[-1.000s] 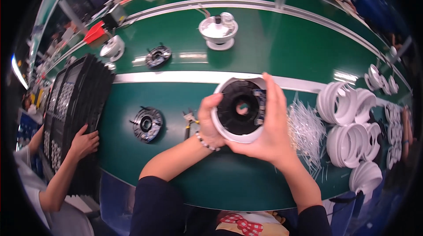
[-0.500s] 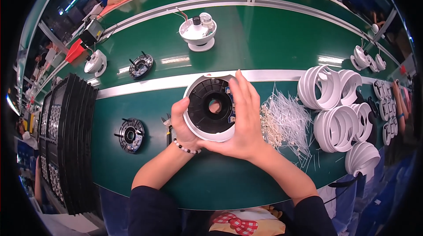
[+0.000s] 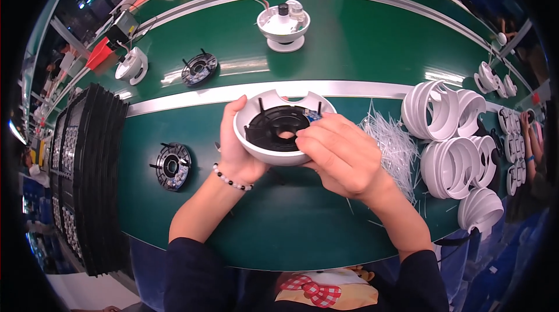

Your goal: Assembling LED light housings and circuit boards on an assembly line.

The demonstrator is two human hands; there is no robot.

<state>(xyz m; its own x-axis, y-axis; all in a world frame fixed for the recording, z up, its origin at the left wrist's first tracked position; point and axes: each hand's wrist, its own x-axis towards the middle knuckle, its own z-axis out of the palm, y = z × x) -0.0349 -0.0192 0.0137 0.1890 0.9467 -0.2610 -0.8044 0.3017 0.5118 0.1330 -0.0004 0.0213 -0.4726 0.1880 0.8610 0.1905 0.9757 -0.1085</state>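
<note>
A white rounded housing (image 3: 271, 156) is tilted toward me above the bench, a notch in its far rim. My left hand (image 3: 234, 137) grips it from the left side, thumb up along the rim. Inside sits a round black plastic disc (image 3: 265, 131) with upright posts, a centre hole and a small blue circuit board (image 3: 312, 115). My right hand (image 3: 343, 152) is closed at the housing's right side, its fingertips bent over the rim onto the disc. Whether those fingers pinch a part of the disc is hidden.
Another black disc (image 3: 173, 166) lies on the left of the green bench (image 3: 279, 219). Black trays (image 3: 99, 184) are stacked at far left. White cable ties (image 3: 393, 149) and white ring housings (image 3: 448, 166) lie to the right. A white bowl-shaped assembly (image 3: 283, 28) stands beyond the rail.
The housing has tipped from facing me to lying flatter, opening upward. My right hand has shifted from its outer side to its inside edge, fingers now curled. Black posts now show.
</note>
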